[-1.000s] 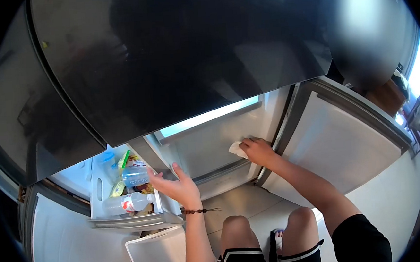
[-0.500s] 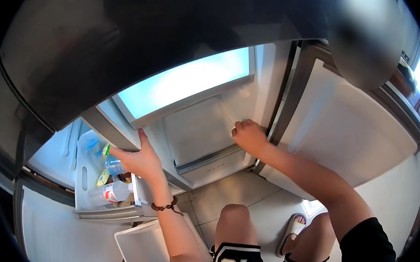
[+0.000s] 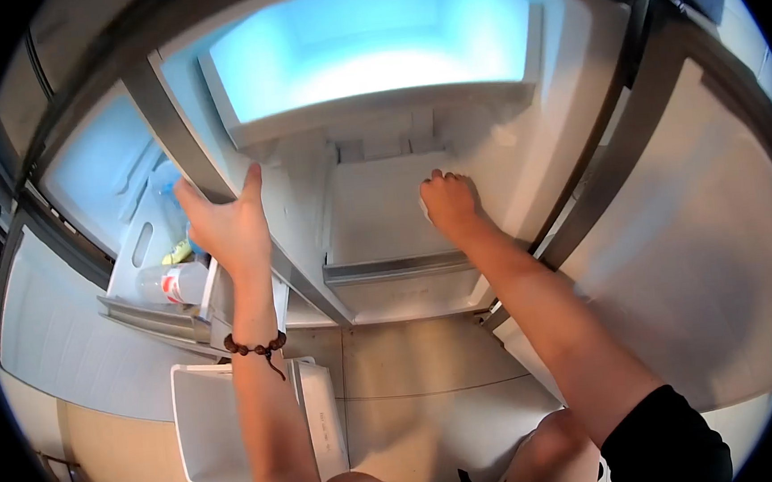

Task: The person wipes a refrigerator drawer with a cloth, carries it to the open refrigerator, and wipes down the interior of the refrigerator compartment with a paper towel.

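Note:
My left hand [image 3: 228,223] rests with thumb and fingers spread around the grey upright divider [image 3: 184,143] between the two fridge compartments. Inside the right compartment, my right hand [image 3: 450,202] is closed on a white cloth [image 3: 425,210], of which only a small edge shows. That hand is over the lower drawer [image 3: 383,201], near the right inner wall. Above both hands is a brightly lit upper drawer [image 3: 385,98]. Left of my left hand, a pulled-out drawer [image 3: 128,268] holds a clear bottle with a red and white label [image 3: 174,284] and a yellow packet [image 3: 176,253].
The open right door [image 3: 682,247] stands beside my right arm, and the open left door [image 3: 69,321] is at the far left. A white bin [image 3: 211,432] sits on the tiled floor [image 3: 394,357] under my left forearm. My knees are at the bottom.
The view has moved lower and closer, showing more of the compartment's inside. My left hand has come onto the divider. My right hand has moved from the right side wall inward over the lower drawer.

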{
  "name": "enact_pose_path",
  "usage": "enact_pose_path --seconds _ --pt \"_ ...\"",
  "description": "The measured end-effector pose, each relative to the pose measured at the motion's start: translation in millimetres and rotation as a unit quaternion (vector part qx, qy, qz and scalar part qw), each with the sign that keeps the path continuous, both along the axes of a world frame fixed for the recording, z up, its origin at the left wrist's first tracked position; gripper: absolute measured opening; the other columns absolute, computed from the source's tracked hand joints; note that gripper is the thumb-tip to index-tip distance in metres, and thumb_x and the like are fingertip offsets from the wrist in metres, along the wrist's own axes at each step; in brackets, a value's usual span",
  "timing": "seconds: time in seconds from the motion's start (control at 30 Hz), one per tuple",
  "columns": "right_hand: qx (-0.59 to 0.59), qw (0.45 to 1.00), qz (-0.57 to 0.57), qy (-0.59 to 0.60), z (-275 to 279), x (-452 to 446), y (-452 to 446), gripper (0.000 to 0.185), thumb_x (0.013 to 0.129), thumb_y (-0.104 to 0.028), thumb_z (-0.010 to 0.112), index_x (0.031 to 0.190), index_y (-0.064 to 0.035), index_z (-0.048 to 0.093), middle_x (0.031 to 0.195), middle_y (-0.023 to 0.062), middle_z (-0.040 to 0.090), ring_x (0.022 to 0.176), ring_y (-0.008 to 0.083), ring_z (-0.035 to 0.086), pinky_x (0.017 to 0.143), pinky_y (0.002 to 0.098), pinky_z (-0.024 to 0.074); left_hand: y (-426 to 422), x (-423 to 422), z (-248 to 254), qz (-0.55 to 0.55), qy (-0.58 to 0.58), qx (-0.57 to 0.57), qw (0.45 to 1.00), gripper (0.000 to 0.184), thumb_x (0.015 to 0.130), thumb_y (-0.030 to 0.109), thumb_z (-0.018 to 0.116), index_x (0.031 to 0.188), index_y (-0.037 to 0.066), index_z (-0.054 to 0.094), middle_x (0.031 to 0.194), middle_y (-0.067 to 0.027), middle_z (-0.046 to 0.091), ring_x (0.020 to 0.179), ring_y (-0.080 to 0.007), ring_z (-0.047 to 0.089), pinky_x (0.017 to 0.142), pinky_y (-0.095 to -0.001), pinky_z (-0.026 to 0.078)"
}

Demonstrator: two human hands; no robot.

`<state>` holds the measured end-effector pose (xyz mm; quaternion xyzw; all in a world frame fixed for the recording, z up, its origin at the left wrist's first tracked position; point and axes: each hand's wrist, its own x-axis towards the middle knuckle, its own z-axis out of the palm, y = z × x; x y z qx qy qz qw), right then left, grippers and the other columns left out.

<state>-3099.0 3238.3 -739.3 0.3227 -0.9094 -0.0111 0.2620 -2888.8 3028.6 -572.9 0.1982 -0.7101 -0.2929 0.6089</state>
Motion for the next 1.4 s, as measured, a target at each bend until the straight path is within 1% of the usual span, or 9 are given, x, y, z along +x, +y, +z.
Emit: enact_pose_path --seconds 0.3,0.57,0.7,0.77,0.87,0.97,1.17,1.27,1.4 --pt "-0.171 0.981 0.022 -0.084 -12 -3 3 0.012 0.077 -0.001 0.068 0.088 -0.0006 0.072 0.097 0.0207 0.068 0.088 0.0385 0.071 0.079 0.0424 0.0596 -5 -8 -10 0.027 0.016 -0.012 0.999 0.055 0.079 0.017 0.085 0.119 -0.004 0.054 0.115 -0.0166 0.066 0.104 -0.0284 0.065 0.096 -0.0369 0.047" --pt "-0.446 0.859 0.024 -0.251 -20 -29 -41 0.028 0.081 -0.014 0.073 0.107 -0.0027 0.075 0.098 0.0207 0.074 0.091 0.0361 0.071 0.082 0.0393 0.0545 -20 -9 -27 0.040 -0.012 -0.059 0.997 0.054 0.084 0.024 0.082 0.118 -0.006 0.052 0.111 -0.0175 0.067 0.100 -0.0254 0.064 0.095 -0.0345 0.048" --pt "-0.438 0.872 0.038 -0.216 -28 -46 -70 0.030 0.082 -0.014 0.072 0.109 -0.0028 0.075 0.097 0.0182 0.075 0.089 0.0316 0.072 0.082 0.0368 0.0542 -20 -11 -27 0.022 0.008 -0.039 0.999 0.054 0.085 0.025 0.082 0.117 -0.007 0.052 0.110 -0.0182 0.067 0.100 -0.0239 0.063 0.095 -0.0336 0.047" --pt "-0.501 0.813 0.020 -0.297 -27 -48 -83 0.033 0.083 -0.015 0.073 0.114 -0.0030 0.075 0.096 0.0159 0.076 0.090 0.0274 0.072 0.083 0.0352 0.0536 -21 -13 -28 0.025 0.015 -0.051 0.998 0.054 0.085 0.025 0.082 0.117 -0.007 0.052 0.110 -0.0183 0.067 0.099 -0.0234 0.063 0.095 -0.0332 0.046" --pt "-0.493 0.809 0.010 -0.320 -29 -48 -93 0.037 0.083 -0.015 0.074 0.117 -0.0031 0.074 0.101 0.0147 0.075 0.096 0.0255 0.071 0.085 0.0346 0.0533 -23 -16 -29 0.008 0.034 -0.046 0.998 0.053 0.086 0.024 0.081 0.117 -0.007 0.052 0.111 -0.0178 0.066 0.100 -0.0231 0.063 0.096 -0.0331 0.046" --pt "-0.487 0.797 0.021 -0.356 -34 -50 -105 0.034 0.083 -0.014 0.073 0.115 -0.0033 0.074 0.116 0.0216 0.072 0.108 0.0312 0.069 0.094 0.0380 0.0535 -20 -14 -28 -0.022 0.044 -0.047 0.998 0.052 0.089 0.027 0.079 0.119 -0.007 0.055 0.114 -0.0171 0.064 0.106 -0.0223 0.062 0.098 -0.0326 0.045" --pt "-0.476 0.830 0.113 -0.267 -19 -50 -137 0.036 0.082 -0.011 0.072 0.117 -0.0033 0.073 0.121 0.0194 0.070 0.115 0.0326 0.064 0.101 0.0371 0.0494 -21 -12 -33 0.006 0.033 -0.090 0.995 0.048 0.091 0.024 0.078 0.121 -0.005 0.054 0.116 -0.0146 0.061 0.106 -0.0208 0.060 0.098 -0.0313 0.044" --pt "-0.488 0.830 0.148 -0.227 -31 -63 -153 0.033 0.084 -0.006 0.070 0.116 -0.0030 0.074 0.117 0.0184 0.071 0.099 0.0323 0.069 0.092 0.0363 0.0534 -20 -13 -37 -0.031 0.067 -0.092 0.993 0.046 0.091 0.020 0.077 0.123 -0.004 0.053 0.114 -0.0133 0.060 0.105 -0.0192 0.059 0.098 -0.0313 0.043" --pt "-0.501 0.817 0.172 -0.226 -31 -62 -186 0.031 0.083 0.000 0.066 0.113 -0.0018 0.074 0.120 0.0198 0.070 0.101 0.0347 0.069 0.092 0.0383 0.0537 -18 -13 -29 -0.035 0.044 -0.069 0.996 0.046 0.092 0.019 0.077 0.122 -0.003 0.050 0.112 -0.0115 0.058 0.103 -0.0172 0.057 0.096 -0.0301 0.043"
